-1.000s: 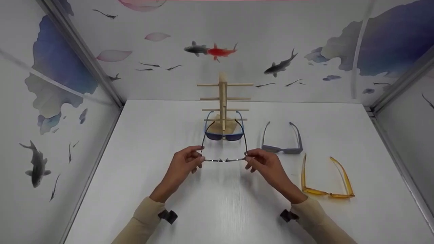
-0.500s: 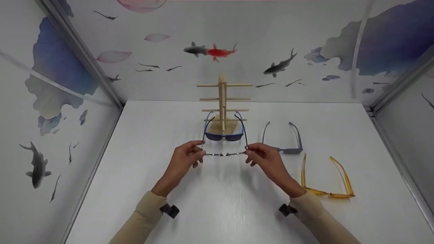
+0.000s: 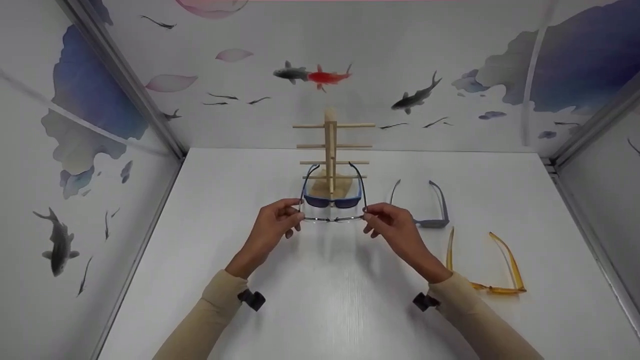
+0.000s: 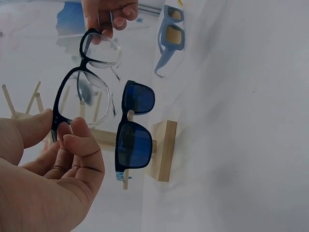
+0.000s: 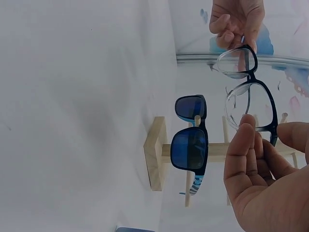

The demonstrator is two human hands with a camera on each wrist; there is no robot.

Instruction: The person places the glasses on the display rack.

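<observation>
Both hands hold a pair of eyeglasses (image 3: 332, 220) level in front of a wooden display rack (image 3: 330, 140). The left hand (image 3: 275, 225) pinches the left hinge corner between thumb and fingers, and the right hand (image 3: 392, 225) does the same at the right corner. In the left wrist view the eyeglasses (image 4: 84, 63) show a black upper rim and clear lenses. Their temples point away toward the rack. Blue sunglasses (image 3: 317, 202) with dark lenses hang on the rack's lowest peg; in the wrist views the eyeglasses are higher than these.
Grey-blue glasses (image 3: 434, 223) lie right of the rack, partly behind the right hand. Nearer, yellow glasses (image 3: 510, 290) lie partly covered by the right forearm. Printed panels (image 3: 230, 120) enclose the white table (image 3: 320, 310) at the back and sides.
Both hands have moved forward with the eyeglasses, toward the rack. The temple tips now reach the second-lowest peg in the head view. The sunglasses and the glasses on the table stay put.
</observation>
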